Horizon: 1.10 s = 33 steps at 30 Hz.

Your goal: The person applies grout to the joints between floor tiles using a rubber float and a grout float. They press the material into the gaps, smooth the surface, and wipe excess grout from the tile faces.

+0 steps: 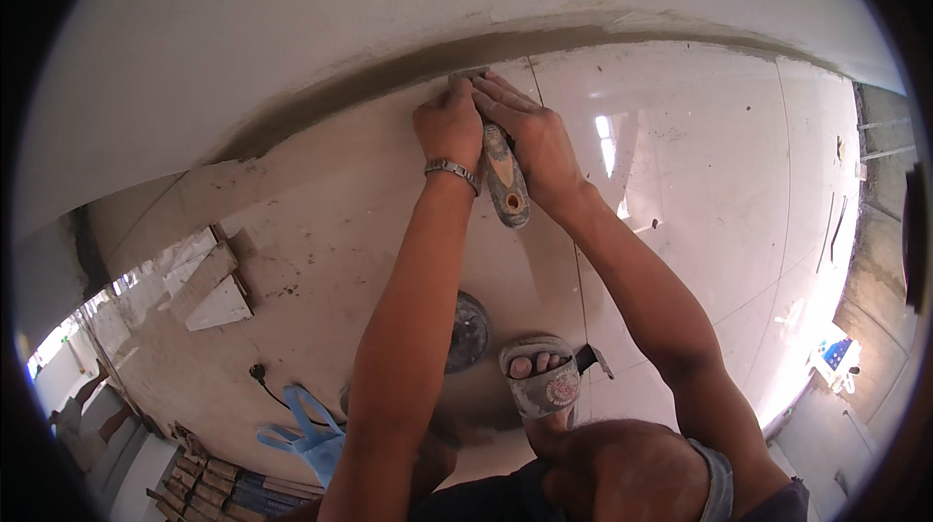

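Observation:
Both my hands are on a putty knife (505, 182) with a worn, plaster-smeared handle that has a hole at its end. Its handle points back toward me between my wrists. My left hand (450, 123), with a metal band on its wrist, is closed around the knife near the blade. Beside it, my right hand (530, 138) has its fingers pressed together on the blade end. Most of the blade is hidden by fingers; its edge meets the damp grey mortar strip (389, 72) along the foot of the pale wall (292, 7).
Glossy pale tiles (700, 162) cover the floor. A dark round container (469, 330) sits partly behind my left forearm, near my sandalled foot (544, 376). Leftward lie tile offcuts (216, 289), a black plug (258, 372), a light blue bag (316, 439) and stacked brown pieces (209, 488).

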Each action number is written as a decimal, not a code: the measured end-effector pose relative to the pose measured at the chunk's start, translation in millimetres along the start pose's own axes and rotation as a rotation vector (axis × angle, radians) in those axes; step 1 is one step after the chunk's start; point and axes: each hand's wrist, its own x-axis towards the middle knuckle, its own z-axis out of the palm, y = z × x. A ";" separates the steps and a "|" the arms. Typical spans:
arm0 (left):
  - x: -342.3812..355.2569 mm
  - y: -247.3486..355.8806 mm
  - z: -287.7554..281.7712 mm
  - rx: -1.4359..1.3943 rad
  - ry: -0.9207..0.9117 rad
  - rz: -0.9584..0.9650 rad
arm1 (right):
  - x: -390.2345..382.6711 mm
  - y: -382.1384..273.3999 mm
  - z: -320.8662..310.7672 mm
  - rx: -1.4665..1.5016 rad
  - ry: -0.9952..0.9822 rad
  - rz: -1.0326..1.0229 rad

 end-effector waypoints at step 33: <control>-3.5 -4.6 15.8 -0.205 -0.193 -0.225 | 8.1 -50.2 -49.9 1.229 -0.092 1.175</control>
